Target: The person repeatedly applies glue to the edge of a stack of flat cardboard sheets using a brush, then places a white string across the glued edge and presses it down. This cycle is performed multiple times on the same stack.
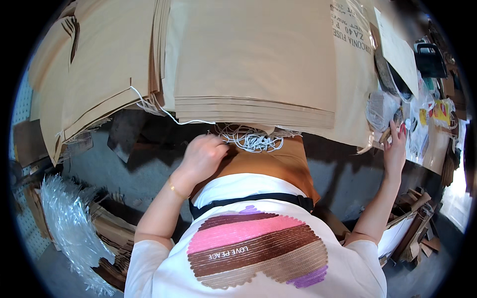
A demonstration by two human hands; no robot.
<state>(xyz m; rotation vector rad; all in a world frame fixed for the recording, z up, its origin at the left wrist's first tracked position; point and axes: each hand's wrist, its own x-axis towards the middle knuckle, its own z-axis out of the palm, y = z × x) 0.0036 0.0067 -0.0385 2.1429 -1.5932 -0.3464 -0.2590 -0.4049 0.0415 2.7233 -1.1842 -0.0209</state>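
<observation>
My left hand is closed, fingers curled under, at the near edge of the stacked brown paper sheets. What it holds, if anything, is hidden. Right beside it hangs a tangled bundle of white string, and a single white cord runs along the edge toward that hand from a stack of brown paper on the left. My right hand reaches forward with its fingers stretched and apart, among small items next to a clear plastic bag. The small things at its fingertips are too small to name.
At the right end lie a white sheet, a black object with a handle and a yellow packet. Clear plastic strips hang low at left. Cardboard scraps stand at lower right.
</observation>
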